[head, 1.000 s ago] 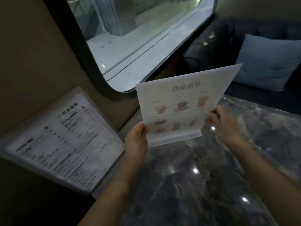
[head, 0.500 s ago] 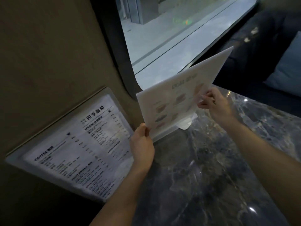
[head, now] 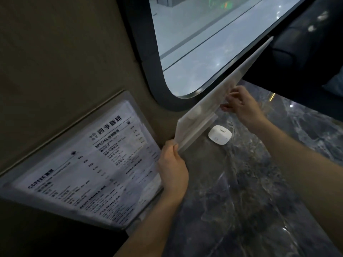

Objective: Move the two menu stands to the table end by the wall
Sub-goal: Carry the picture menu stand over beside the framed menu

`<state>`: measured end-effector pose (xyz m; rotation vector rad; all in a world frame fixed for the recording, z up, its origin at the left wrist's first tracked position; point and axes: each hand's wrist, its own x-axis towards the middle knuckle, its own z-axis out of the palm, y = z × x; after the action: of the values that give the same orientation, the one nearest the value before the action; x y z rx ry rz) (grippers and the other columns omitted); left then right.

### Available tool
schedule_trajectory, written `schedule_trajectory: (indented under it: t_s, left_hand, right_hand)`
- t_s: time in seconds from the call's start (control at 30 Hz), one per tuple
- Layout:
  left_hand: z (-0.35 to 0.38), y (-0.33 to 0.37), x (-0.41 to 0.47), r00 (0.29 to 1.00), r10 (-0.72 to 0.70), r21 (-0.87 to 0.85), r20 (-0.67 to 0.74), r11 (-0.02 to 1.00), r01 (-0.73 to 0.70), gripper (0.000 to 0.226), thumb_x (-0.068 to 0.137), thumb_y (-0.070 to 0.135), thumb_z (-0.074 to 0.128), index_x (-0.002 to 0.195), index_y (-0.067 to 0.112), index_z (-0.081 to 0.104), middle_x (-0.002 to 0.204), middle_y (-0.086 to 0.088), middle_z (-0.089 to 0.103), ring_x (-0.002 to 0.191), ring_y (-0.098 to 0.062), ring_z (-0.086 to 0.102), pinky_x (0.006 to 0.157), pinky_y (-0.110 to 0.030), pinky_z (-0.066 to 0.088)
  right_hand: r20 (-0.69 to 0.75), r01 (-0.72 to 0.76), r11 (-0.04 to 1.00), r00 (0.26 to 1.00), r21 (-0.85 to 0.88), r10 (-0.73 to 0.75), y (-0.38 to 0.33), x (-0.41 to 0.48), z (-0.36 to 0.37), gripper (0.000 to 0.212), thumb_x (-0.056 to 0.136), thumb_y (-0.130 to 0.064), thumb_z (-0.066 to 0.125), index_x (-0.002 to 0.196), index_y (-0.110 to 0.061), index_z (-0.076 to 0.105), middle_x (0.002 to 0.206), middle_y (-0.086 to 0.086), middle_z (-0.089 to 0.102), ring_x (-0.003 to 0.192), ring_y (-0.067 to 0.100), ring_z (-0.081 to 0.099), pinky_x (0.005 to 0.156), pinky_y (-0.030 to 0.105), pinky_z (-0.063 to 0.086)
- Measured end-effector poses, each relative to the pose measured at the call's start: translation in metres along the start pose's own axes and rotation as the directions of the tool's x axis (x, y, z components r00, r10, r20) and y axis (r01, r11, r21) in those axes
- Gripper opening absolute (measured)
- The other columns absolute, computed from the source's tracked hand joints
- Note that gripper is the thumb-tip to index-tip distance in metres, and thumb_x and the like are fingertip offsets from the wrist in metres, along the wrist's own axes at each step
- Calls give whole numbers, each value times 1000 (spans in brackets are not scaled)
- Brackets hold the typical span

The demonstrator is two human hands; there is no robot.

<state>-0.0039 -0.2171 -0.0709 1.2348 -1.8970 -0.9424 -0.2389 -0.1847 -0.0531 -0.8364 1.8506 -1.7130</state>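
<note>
I hold a clear acrylic menu stand (head: 219, 101) with a white drinks sheet, turned almost edge-on and tilted toward the window. My left hand (head: 173, 168) grips its near lower corner. My right hand (head: 241, 104) pinches its far edge. Its base hangs just above the dark marble table (head: 250, 191), close to the wall. A second menu stand (head: 89, 164), with black coffee-list text, leans against the beige wall at the table's left end.
A small white rounded-square device (head: 220, 135) lies on the marble just right of the held stand's base. A dark-framed window (head: 194, 43) sits above the table end. A dark sofa (head: 306, 43) stands at the far right.
The held stand has swung from facing me to nearly edge-on and moved toward the wall. The white device, hidden before, now shows. My view has turned left.
</note>
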Motion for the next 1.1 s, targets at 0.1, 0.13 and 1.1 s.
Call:
schedule_trajectory:
  t_s: [0.1, 0.13, 1.1]
  left_hand:
    - [-3, 3, -3, 1000, -11, -24, -16, 1000, 10, 17, 95, 13, 41, 92, 7, 57, 77, -10, 60, 65, -13, 46, 59, -21, 34]
    - [-3, 4, -4, 1000, -4, -32, -29, 999, 3, 18, 95, 13, 41, 96, 6, 58, 81, -13, 63, 68, -15, 50, 60, -17, 35]
    - [10, 27, -1, 991, 128, -136, -50, 982, -133, 79, 90, 13, 50, 144, 19, -7, 156, -9, 1, 139, -8, 8, 103, 0, 15]
  right_hand:
    - [35, -26, 1000, 999, -16, 26, 5, 5, 5, 11, 93, -11, 43, 103, -9, 47, 87, 1, 54, 76, 19, 61, 70, 21, 56]
    - [35, -33, 999, 999, -19, 33, 7, 6, 7, 12, 93, -11, 44, 104, -9, 47, 87, 2, 54, 75, 19, 61, 70, 21, 56]
    - [77, -125, 955, 986, -269, 151, 16, 11, 26, 47, 86, -34, 54, 129, -30, 35, 93, -24, 49, 86, -4, 51, 60, 17, 40]
